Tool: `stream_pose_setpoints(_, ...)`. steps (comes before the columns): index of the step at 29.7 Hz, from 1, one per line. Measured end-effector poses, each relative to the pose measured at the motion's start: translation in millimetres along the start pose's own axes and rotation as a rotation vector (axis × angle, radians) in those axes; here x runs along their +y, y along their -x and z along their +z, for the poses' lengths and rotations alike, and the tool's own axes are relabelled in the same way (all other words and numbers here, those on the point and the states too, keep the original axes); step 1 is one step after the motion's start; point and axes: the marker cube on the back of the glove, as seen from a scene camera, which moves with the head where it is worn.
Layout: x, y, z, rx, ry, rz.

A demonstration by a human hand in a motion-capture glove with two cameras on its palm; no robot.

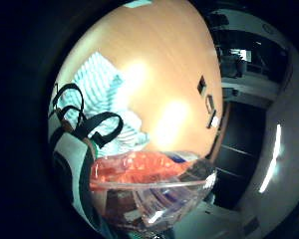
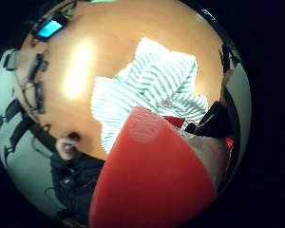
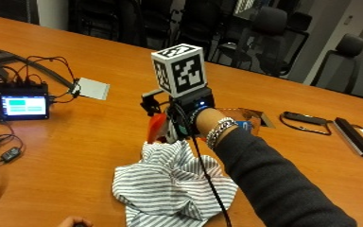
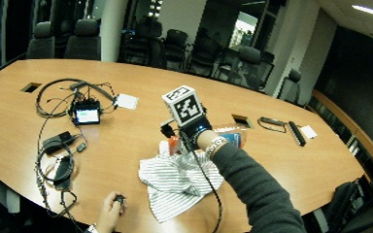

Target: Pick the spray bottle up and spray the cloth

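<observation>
Left of me on the table, a small screen and its tangle of wires sit well apart from the work. Nothing there to snag.

Centre: my right hand is off the surface, fingers curled round the spray bottle, orange head forward, clear body back toward the wrist. The thumb-side palm view is mostly filled by that orange head; the little-finger side shows the clear body with orange through it. I judge it light, rigid plastic, smooth enough to slip. Best held at the neck, one finger free for the trigger.

Just below and in front lies the striped cloth, crumpled, soft, likely to shift if nudged. Nozzle seems aimed its way.

Right: black strap and bar, far off. Table edge near my sleeve; open room lies forward.
</observation>
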Motion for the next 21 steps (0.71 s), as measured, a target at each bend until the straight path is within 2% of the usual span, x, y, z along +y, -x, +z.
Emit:
stream_pose_setpoints(13,27,55,-74,-0.838,-0.186,-0.365)
stream_pose_setpoints(17,8,57,-70,-1.110,-0.337,-0.356)
stream_pose_setpoints(21,-23,59,-46,-1.376,-0.541,-0.221)
